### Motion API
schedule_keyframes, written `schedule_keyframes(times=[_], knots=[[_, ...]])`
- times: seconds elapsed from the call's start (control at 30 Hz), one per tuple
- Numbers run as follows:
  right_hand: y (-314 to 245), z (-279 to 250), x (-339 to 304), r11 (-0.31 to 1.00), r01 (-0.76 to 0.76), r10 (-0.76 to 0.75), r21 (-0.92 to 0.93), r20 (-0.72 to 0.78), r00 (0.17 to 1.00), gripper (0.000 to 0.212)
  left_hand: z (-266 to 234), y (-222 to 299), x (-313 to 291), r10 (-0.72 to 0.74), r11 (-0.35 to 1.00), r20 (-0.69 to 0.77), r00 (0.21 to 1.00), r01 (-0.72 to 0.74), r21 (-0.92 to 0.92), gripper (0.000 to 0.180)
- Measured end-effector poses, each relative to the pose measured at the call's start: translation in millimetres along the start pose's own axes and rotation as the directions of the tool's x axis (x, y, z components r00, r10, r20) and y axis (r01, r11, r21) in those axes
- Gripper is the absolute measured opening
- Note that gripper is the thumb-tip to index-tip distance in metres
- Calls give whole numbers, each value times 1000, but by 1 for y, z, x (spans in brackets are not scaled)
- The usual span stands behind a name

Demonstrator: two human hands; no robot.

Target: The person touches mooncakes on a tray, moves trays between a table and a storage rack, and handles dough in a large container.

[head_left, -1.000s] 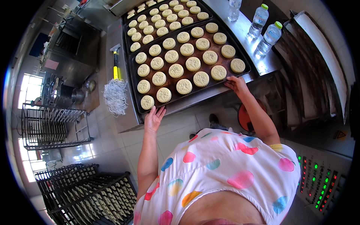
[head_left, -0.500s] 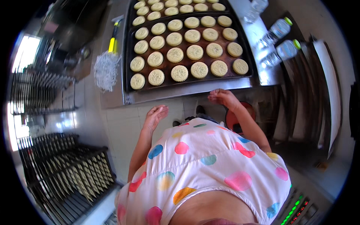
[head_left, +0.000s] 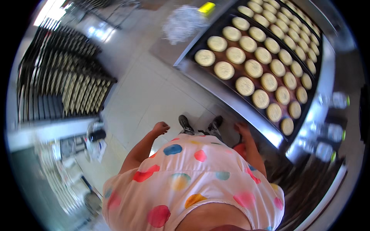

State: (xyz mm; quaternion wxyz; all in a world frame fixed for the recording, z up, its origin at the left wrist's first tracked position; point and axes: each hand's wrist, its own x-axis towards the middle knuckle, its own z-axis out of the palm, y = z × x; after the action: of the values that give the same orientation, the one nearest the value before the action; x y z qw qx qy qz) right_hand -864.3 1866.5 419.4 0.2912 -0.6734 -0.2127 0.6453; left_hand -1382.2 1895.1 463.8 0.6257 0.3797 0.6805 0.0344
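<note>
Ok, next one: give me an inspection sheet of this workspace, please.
Surface: metal table, its bare front edge showing.
Work things: dark trays bearing round pale pastries in rows.
Clutter: three green-capped bottles along the table's right side; white stringy mop beside the trays.
Hands: left hand over the tiled floor, nothing visible in it; right hand blurred, near the table's front edge.
Cables: nothing seen.
Surroundings: loaded dark rack at left.

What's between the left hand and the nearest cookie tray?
Tiled floor, then the metal table edge, lie between the left hand and tray in the head view.
</note>
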Motion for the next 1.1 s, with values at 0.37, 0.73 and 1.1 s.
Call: schedule_keyframes(times=[0.37, 0.73, 1.1], knots=[[2, 28, -9, 628, 126, -43, -768, 128, 991, 11, -7, -3, -8, 547, 810, 26, 837, -537, 233, 32], [-29, 266, 35, 858, -78, 209, -508, 206, 956, 17, -132, -214, -87, -36, 977, -217, 976, -11, -214, 31], [-112, 534, 102, 670, 212, 273, -711, 502, 820, 24, -197, -241, -160, -54, 469, -444, 894, -370, -802, 39]])
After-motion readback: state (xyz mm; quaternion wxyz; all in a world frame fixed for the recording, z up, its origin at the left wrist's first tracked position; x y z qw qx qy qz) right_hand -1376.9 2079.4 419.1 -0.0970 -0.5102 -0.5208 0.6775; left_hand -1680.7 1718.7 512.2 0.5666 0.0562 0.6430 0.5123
